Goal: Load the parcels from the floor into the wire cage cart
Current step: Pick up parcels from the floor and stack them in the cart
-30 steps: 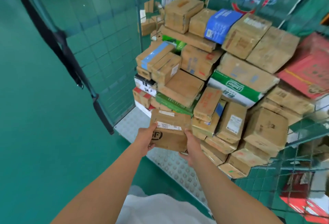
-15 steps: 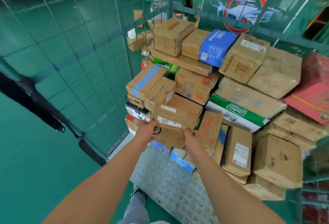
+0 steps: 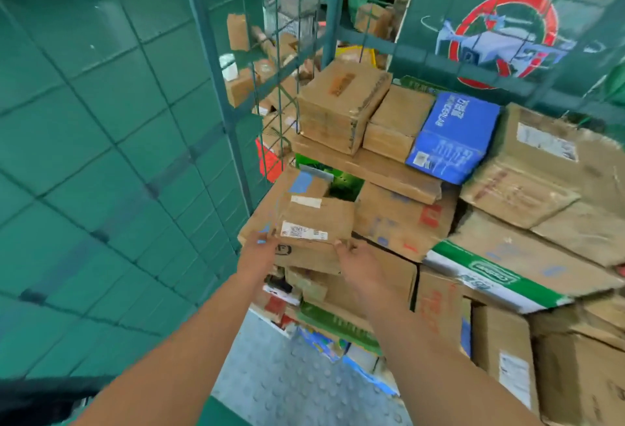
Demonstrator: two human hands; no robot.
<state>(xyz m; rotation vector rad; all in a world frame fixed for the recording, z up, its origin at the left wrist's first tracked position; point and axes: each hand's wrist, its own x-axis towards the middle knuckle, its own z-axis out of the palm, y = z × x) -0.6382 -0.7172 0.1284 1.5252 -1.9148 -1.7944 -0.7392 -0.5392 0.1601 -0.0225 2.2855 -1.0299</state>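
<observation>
the box (image 3: 314, 222) is sitting high against the left of the stack (image 3: 406, 222) in the cart (image 3: 209, 53), both hands, left (image 3: 258, 255) and right (image 3: 358, 265), gripping its near corners, and it is risking sliding off that sloping, uneven pile.

Stacked parcels (image 3: 399, 222) ahead — mesh wall (image 3: 101, 155) left

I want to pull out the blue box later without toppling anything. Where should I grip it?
Grip the blue box by its two long side edges, coming from the front and above. It lies tilted on top of the stack with its near end overhanging; nothing rests on it.
</observation>
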